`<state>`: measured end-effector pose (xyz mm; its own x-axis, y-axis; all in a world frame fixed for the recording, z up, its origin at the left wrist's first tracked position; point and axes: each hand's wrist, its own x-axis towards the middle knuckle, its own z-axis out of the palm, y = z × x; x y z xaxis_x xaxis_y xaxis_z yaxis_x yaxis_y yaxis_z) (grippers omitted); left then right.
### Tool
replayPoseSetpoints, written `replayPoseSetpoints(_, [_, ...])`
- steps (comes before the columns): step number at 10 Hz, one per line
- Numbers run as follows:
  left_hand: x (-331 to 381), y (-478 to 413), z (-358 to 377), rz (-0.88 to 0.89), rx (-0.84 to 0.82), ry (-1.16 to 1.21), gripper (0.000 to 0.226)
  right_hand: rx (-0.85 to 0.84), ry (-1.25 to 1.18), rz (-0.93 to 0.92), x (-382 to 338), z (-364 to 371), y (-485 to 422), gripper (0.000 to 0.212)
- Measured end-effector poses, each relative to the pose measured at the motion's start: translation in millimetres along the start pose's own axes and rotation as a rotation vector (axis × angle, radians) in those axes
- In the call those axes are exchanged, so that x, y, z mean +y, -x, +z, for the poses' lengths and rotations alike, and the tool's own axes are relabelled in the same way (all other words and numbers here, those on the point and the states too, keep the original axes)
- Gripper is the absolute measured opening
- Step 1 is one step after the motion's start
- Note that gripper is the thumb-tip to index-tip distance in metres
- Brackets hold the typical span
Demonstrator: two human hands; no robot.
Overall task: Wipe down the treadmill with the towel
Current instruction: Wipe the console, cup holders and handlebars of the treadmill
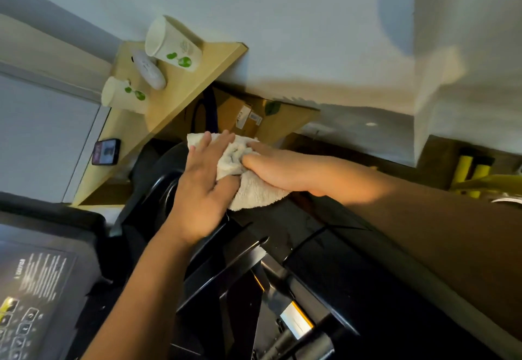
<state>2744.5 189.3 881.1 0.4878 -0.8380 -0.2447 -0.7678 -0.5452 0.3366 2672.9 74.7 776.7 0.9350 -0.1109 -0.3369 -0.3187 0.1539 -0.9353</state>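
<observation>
- I see the towel point(250, 190) bunched on a black upper part of the treadmill point(310, 246), between both hands.
- My left hand point(202, 190) lies flat on the towel with its fingers straight.
- My right hand point(276, 170) grips the towel, fingers curled into the cloth.
- The console point(36, 275) at lower left carries a block of white print, too blurred for me to read.
- On the shelf point(180, 91) lie a cup point(172, 45) and a second cup point(121, 96), both with green leaf prints, and a lit phone point(106, 152).
- The box point(243, 113) beyond the towel bears white labels I cannot read.
</observation>
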Motion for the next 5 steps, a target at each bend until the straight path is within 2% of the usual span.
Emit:
replayPoseSetpoints(1, [-2,-3,-3,0.009,-0.027,-0.020,0.073,0.014,-0.036,-0.036,-5,-3,1,0.067])
replayPoseSetpoints(2, [0,-18,-3,-0.023,-0.026,-0.058,0.077,-0.029,-0.160,-0.070,-4,-12,0,0.064])
replayPoseSetpoints(3, [7,-39,-1,-0.052,-0.050,-0.140,0.069,-0.037,-0.114,-0.056,2,-20,4,0.051])
replayPoseSetpoints(4, [17,-44,2,-0.049,-0.068,-0.175,0.060,-0.043,-0.132,-0.015,8,-24,7,0.049])
replayPoseSetpoints(5, [23,-18,5,-0.036,-0.027,-0.041,0.067,-0.040,-0.225,0.020,18,-23,4,0.048])
